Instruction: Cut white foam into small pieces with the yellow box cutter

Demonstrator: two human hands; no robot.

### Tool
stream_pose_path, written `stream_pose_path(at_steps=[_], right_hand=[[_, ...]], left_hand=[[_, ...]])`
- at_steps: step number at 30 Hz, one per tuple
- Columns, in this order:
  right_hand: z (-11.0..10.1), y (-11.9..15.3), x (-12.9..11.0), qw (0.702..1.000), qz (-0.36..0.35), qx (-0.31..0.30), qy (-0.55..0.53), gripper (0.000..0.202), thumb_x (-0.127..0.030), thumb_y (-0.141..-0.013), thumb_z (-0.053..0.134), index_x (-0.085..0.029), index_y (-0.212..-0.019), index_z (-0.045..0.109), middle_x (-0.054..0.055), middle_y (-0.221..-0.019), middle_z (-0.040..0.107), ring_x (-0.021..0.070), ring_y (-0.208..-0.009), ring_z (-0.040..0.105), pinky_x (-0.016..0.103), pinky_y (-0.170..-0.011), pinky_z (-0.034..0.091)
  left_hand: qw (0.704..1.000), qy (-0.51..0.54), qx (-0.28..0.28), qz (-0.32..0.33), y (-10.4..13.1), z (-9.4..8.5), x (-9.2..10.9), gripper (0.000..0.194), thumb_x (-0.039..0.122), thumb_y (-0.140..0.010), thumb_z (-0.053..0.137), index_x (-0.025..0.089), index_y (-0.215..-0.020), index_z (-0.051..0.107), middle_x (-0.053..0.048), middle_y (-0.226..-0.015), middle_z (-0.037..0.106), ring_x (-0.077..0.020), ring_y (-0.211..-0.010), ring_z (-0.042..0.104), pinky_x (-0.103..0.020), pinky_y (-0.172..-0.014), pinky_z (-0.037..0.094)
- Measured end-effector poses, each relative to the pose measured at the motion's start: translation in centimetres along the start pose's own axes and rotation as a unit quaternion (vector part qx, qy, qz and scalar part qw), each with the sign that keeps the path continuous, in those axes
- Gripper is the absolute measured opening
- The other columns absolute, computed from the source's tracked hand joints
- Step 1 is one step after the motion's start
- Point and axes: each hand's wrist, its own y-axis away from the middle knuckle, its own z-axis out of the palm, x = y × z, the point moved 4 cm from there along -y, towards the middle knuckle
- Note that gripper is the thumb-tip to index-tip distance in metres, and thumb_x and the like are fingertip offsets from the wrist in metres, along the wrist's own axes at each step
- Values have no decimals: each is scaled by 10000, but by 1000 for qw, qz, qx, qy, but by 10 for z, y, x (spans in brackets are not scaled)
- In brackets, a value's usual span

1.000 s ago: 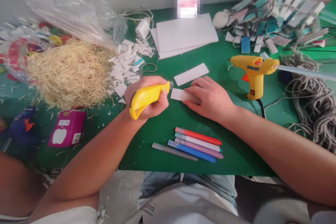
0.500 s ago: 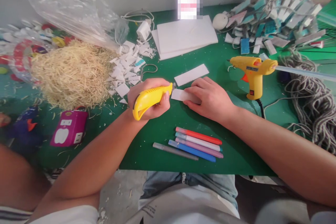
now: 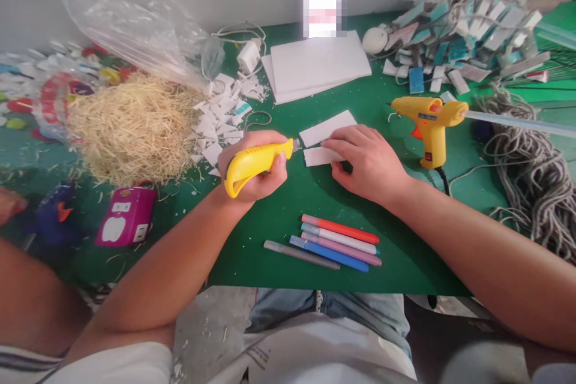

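Fingers of the left hand (image 3: 261,186): wrapped firmly round one yellow utility knife (image 3: 254,163), its nose pointing right, just beside the left ends of two white strips; contact with them cannot be told.

Fingers of the right hand (image 3: 366,159): closed over the right end of the nearer white strip (image 3: 317,156), index finger across it, thumb at its near edge.

Farther white strip (image 3: 327,126): one, lying slantwise beyond the first, its lower right edge close to the same hand.

Tabletop (image 3: 288,204), green, bearing also:
- Felt-tip pens (image 3: 339,245), five, in red, white, mauve, blue and grey, lying near the front edge.
- Hot-glue gun (image 3: 432,126), yellow, right of the hands, a translucent stick in its rear.
- White sheets (image 3: 319,63), stacked, at the back.
- White scraps (image 3: 218,117), heaped beyond the knife.
- Pale shredded straw (image 3: 135,126), one mound, left.
- Grey yarn (image 3: 535,174), a tangled bundle, far right.
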Motion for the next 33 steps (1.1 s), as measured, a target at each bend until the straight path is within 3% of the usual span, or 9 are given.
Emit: stream_pose_path(at_steps=[4,6,12,15,20,26,33], right_hand=[[5,-4,2,1000,-8,16,-6,643,-141,-800,557,-167,-1442,560,178,-1574,522,379,-1449,474,635,-1160,391],[11,-6,4,1000,-11,3,-12,728,-161,-782,570,-174,-1506,492,180,-1636,444,392,-1508,407,677,-1190,332],[18,-7,7,1000,-10,2,3,637,-234,-810,577,-111,-1436,562,213,-1489,590,398,-1443,474,668,-1221,283],[15,-8,6,1000,-12,18,14,540,-260,-833,580,-156,-1361,622,181,-1349,661,381,-1350,530,653,-1213,293],[14,-7,6,999,-19,24,35,460,-354,-871,566,-161,-1276,669,168,-1229,654,352,-1240,552,614,-1186,336],[12,-4,11,1000,-7,4,-4,492,-368,-878,608,-153,-1318,644,185,-1267,642,361,-1204,580,623,-1122,405],[6,0,11,1000,8,5,-7,621,-438,-888,641,-113,-1415,592,253,-1501,536,437,-1381,499,659,-1119,409]], left_hand=[[999,6,10,-36,2,4,-5,231,435,-930,553,264,-950,707,-43,-844,785,-207,-685,749,-349,-680,639],[999,8,14,-43,2,5,-6,255,460,-933,538,267,-949,704,-48,-847,783,-212,-699,748,-368,-709,642],[999,15,-7,-52,2,6,-8,305,497,-948,513,263,-959,708,-63,-858,781,-220,-724,757,-377,-713,652],[998,36,8,-43,3,5,-9,297,497,-953,527,259,-958,705,-63,-875,781,-213,-705,756,-371,-712,652],[996,60,-19,-59,4,8,-12,287,483,-952,535,249,-1005,693,-69,-932,789,-196,-665,748,-350,-669,645],[996,73,3,-45,4,8,-9,273,456,-976,542,231,-1032,687,-65,-946,790,-168,-610,727,-321,-637,634],[993,110,17,-43,3,9,-11,192,367,-990,589,207,-1048,678,-38,-953,777,-114,-585,695,-242,-580,586]])
